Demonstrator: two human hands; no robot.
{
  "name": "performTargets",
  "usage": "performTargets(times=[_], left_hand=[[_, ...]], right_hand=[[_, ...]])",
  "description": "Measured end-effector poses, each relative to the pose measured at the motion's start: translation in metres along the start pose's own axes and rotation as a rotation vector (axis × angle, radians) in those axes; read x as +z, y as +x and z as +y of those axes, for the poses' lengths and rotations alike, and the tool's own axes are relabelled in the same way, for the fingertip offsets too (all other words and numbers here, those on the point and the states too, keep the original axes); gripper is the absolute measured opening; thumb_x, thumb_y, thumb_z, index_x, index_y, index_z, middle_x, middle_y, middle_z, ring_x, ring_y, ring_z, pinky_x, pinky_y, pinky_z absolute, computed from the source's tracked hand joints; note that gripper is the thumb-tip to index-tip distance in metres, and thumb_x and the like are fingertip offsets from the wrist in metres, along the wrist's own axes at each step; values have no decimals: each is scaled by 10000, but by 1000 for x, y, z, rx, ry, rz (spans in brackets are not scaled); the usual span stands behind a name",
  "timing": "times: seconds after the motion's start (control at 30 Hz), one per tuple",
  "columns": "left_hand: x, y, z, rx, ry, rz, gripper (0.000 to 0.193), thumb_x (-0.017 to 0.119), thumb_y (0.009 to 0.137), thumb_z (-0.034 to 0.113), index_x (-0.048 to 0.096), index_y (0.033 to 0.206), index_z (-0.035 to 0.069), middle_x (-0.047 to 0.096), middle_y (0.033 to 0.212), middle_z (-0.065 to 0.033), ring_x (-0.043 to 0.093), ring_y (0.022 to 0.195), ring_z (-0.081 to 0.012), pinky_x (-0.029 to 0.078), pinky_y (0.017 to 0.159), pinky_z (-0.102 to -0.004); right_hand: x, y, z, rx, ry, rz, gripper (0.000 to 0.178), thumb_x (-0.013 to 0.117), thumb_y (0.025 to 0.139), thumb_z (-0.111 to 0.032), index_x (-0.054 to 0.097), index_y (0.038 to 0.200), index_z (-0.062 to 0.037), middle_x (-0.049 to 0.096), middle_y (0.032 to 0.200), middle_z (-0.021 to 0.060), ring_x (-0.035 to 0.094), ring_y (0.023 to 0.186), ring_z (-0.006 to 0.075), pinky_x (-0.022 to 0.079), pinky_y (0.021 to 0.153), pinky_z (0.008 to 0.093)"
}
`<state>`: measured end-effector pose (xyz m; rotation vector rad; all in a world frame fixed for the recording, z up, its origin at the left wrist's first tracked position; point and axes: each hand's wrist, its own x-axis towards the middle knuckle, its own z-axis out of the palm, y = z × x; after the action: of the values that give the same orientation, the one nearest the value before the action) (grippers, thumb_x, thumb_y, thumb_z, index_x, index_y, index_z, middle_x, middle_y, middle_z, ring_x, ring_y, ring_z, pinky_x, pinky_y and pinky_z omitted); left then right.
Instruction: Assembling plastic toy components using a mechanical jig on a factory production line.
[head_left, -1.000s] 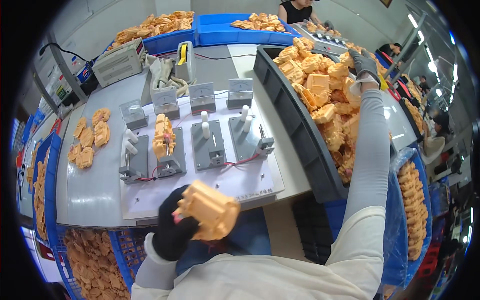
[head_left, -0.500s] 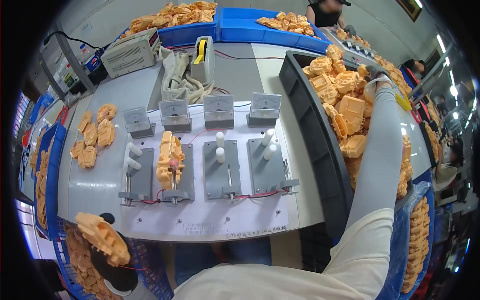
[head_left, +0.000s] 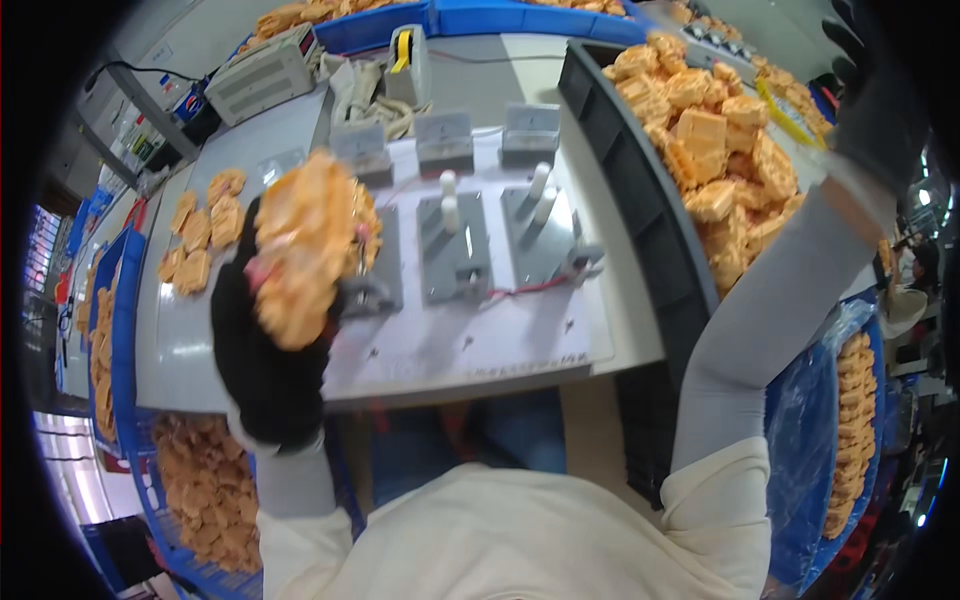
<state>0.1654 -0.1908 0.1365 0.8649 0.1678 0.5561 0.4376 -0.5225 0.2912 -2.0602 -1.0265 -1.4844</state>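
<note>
My left hand (head_left: 265,350), in a black glove, is closed on an orange plastic housing (head_left: 300,250) held up over the left side of the bench. The housing is smeared by motion and hides the leftmost fixture. Behind it, a second orange housing (head_left: 368,235) is partly visible on a grey fixture. Two more grey fixtures (head_left: 440,265) with white pegs stand to the right. My right hand (head_left: 885,100), in a dark glove, is raised at the upper right beyond the black bin (head_left: 625,190). Its fingers look spread, with nothing seen in them.
Orange housings (head_left: 705,140) fill the black bin. Small panel meters (head_left: 445,140) line up behind the fixtures. Several housings (head_left: 205,235) lie on the bench's left. A blue basket of parts (head_left: 205,490) stands below left, a power supply (head_left: 265,75) at the back.
My left hand has risen from above the blue basket to over the bench, still gripping a housing. My right hand has left the black bin and moved up and right. The view has shifted.
</note>
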Motion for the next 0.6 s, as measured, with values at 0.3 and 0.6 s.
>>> performTargets(times=[0.3,0.6], left_hand=[[63,19,-6,337,524,-304,473,471,917,264,363,1340,81,530,1164,-78,569,956,-160,518,680,-252],[109,75,-81,524,1183,-589,419,587,837,382,572,1142,95,652,916,-139,636,871,-232,484,789,-307]], right_hand=[[57,-216,-207,936,684,-125,361,719,722,-18,555,1041,-57,589,813,-4,554,712,58,473,645,206],[61,-233,-213,924,820,66,194,709,733,-3,562,841,-68,511,703,-57,455,617,18,401,562,171]])
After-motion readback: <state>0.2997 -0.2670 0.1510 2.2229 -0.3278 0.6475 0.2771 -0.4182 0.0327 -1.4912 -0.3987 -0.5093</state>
